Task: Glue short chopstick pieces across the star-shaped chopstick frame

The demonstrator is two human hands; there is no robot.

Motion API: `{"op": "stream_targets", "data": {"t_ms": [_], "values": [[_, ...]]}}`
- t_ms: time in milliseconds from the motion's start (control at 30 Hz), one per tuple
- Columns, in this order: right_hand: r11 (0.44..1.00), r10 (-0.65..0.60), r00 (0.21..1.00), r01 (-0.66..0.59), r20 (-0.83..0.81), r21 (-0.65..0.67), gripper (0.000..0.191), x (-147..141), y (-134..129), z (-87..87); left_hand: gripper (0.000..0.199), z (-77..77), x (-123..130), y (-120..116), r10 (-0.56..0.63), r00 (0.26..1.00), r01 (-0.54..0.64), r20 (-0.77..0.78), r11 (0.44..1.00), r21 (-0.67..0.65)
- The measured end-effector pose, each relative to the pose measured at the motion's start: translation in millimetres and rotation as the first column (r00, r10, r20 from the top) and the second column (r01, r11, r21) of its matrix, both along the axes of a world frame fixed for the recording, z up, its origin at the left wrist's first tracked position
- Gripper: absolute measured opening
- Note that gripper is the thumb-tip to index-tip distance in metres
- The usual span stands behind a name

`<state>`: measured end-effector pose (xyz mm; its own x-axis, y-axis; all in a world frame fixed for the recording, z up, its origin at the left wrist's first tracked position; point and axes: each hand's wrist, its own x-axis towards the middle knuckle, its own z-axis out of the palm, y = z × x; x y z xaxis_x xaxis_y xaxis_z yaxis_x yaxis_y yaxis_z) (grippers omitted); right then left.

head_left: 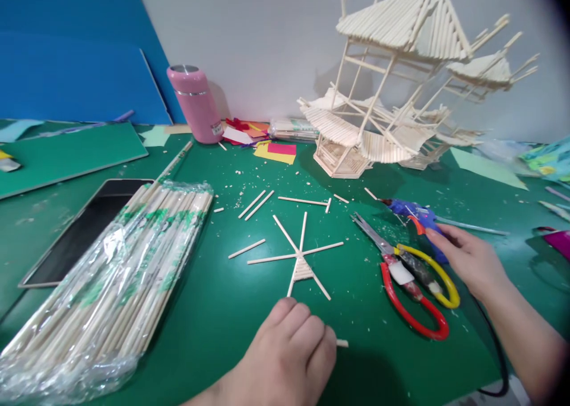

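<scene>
A six-armed star of thin wooden sticks [299,255] lies flat on the green table; short sticks fill part of its lower wedge. Just below it is my left hand [297,352], fingers curled, with the end of a stick [342,343] poking out at its right side. My right hand [467,254] is closed around the handle of a blue glue gun [412,213], whose tip points left. Scissors with red and yellow handles [407,275] lie between the star and my right hand. Several loose sticks [259,205] are above and left of the star.
Plastic-wrapped chopsticks [116,275] partly cover a dark tablet-like object [84,234] at left. A pink flask [196,104] and coloured paper [276,152] stand and lie at the back. A wooden stick pavilion model [378,115] rises at back right. A black cable runs at lower right.
</scene>
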<state>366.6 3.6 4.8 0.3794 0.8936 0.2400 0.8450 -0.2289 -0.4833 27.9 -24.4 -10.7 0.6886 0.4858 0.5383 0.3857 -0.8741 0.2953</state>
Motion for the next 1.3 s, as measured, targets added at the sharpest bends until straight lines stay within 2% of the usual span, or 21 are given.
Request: {"op": "stream_targets", "data": {"t_ms": [100, 200, 233, 267, 300, 367, 400, 433, 500, 733, 833, 933, 1000, 1133, 1300], "values": [[0.999, -0.049, 0.996, 0.050, 0.077, -0.005, 0.037, -3.8, 2.6, -0.4, 0.026, 7.1, -12.8, 6.4, 0.012, 0.995, -0.018, -0.104, 0.998, -0.056], [0.994, -0.053, 0.989, 0.038, 0.142, 0.101, 0.036, -39.3, -1.7, 10.9, 0.021, 9.6, -18.2, 9.6, 0.080, 0.987, -0.095, -0.137, 0.989, -0.110], [0.989, 0.004, 0.989, -0.026, 0.147, 0.144, 0.028, -57.4, -4.2, 16.2, 0.020, 10.5, -18.1, 10.2, 0.095, 0.988, -0.111, -0.125, 0.985, -0.133], [0.964, 0.189, 0.973, -0.210, 0.135, 0.163, 0.022, -77.1, -6.9, 21.4, 0.019, 11.7, -17.4, 10.7, 0.108, 0.988, -0.124, -0.106, 0.980, -0.157], [0.891, 0.383, 0.913, -0.405, 0.139, 0.205, 0.015, -97.0, -9.3, 25.9, 0.019, 13.1, -16.4, 11.2, 0.125, 0.988, -0.139, -0.088, 0.974, -0.177], [0.681, 0.699, 0.701, -0.712, 0.138, 0.172, 0.015, -132.7, -12.6, 31.6, 0.018, 15.9, -14.9, 12.5, 0.161, 0.985, -0.171, -0.062, 0.966, -0.197], [0.599, 0.779, 0.616, -0.786, 0.117, 0.151, 0.014, -146.6, -13.3, 32.4, 0.018, 17.0, -14.7, 13.2, 0.176, 0.983, -0.183, -0.053, 0.963, -0.198], [0.544, 0.825, 0.555, -0.831, 0.103, 0.119, 0.012, -157.3, -13.4, 31.9, 0.018, 17.8, -15.0, 14.1, 0.189, 0.981, -0.194, -0.044, 0.961, -0.196], [0.499, 0.856, 0.505, -0.863, 0.108, 0.075, 0.011, -169.7, -12.4, 28.1, 0.020, 18.8, -16.5, 16.2, 0.202, 0.979, -0.204, -0.027, 0.960, -0.192], [0.527, 0.820, 0.537, -0.843, 0.197, 0.103, 0.013, -173.7, -7.4, 16.2, 0.018, 21.6, -18.5, 23.4, 0.171, 0.985, -0.155, 0.037, 0.950, -0.271], [0.546, 0.818, 0.553, -0.833, 0.160, 0.087, 0.015, -172.8, -4.2, 14.7, 0.016, 20.6, -18.8, 23.6, 0.223, 0.975, -0.208, 0.027, 0.942, -0.264], [0.596, 0.792, 0.603, -0.797, 0.095, 0.094, 0.013, -168.7, -1.4, 11.5, 0.009, 18.4, -20.9, 23.0, 0.333, 0.940, -0.341, -0.076, 0.916, -0.211], [0.618, 0.780, 0.623, -0.782, 0.063, 0.082, 0.012, -165.6, -0.9, 8.4, 0.009, 17.2, -22.3, 22.9, 0.365, 0.915, -0.395, -0.171, 0.896, -0.202], [0.616, 0.786, 0.617, -0.787, 0.044, 0.042, 0.012, -164.0, -2.0, 3.3, 0.013, 16.3, -22.1, 23.8, 0.326, 0.893, -0.404, -0.311, 0.884, -0.234], [0.603, 0.796, 0.603, -0.798, 0.043, 0.028, 0.013, -168.7, -1.1, 2.3, 0.018, 15.4, -20.2, 25.1, 0.300, 0.882, -0.400, -0.363, 0.884, -0.242]]}}
